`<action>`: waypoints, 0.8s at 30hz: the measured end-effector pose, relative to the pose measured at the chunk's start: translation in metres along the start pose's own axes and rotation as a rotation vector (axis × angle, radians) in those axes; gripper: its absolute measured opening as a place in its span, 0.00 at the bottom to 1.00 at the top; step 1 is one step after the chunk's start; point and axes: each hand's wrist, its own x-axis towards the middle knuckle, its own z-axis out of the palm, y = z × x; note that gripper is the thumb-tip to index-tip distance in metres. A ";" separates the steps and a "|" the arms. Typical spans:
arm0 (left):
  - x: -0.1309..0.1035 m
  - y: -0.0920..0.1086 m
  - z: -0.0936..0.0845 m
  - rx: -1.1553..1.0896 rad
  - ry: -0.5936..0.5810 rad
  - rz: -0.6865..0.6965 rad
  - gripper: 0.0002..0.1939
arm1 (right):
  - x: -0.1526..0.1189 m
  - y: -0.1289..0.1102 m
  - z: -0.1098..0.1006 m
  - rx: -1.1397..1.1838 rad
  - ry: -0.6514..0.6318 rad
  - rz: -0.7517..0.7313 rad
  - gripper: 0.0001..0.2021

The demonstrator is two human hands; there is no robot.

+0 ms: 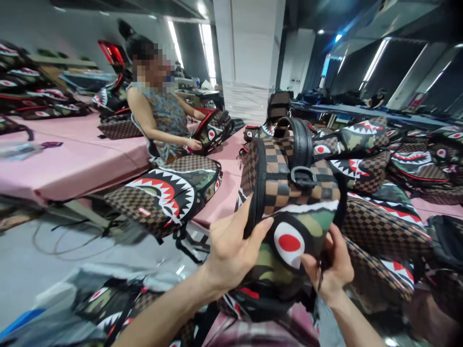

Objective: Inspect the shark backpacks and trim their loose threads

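Close in front of me is a backpack (278,197) in brown check and camouflage, with a red-and-white eye and a black top handle with a metal ring. My left hand (235,243) grips its left side, thumb lying on the camouflage panel near the eye. At the lower right edge, my right hand (331,265) pinches the side of the bag between thumb and fingers. The backpack is held tilted above my lap, and its far side is hidden. Fingertips of both hands are partly behind the bag.
Another shark-mouth backpack (170,193) lies on the pink table (119,159) to the left. A co-worker (159,115) sits beyond it, handling a similar bag (213,132). Stacked backpacks (387,217) crowd the right side. More bags (108,308) lie in grey plastic at lower left.
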 end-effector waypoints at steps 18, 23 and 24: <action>0.074 -0.028 0.000 0.146 -0.170 0.445 0.10 | 0.029 0.025 0.000 -0.027 -0.104 -0.153 0.15; 0.083 -0.028 0.004 -0.101 -0.284 0.340 0.05 | 0.076 -0.029 -0.032 -0.148 -0.132 -0.370 0.11; 0.082 -0.027 0.005 -0.129 -0.286 0.313 0.05 | 0.086 -0.039 -0.031 -0.188 -0.183 -0.427 0.12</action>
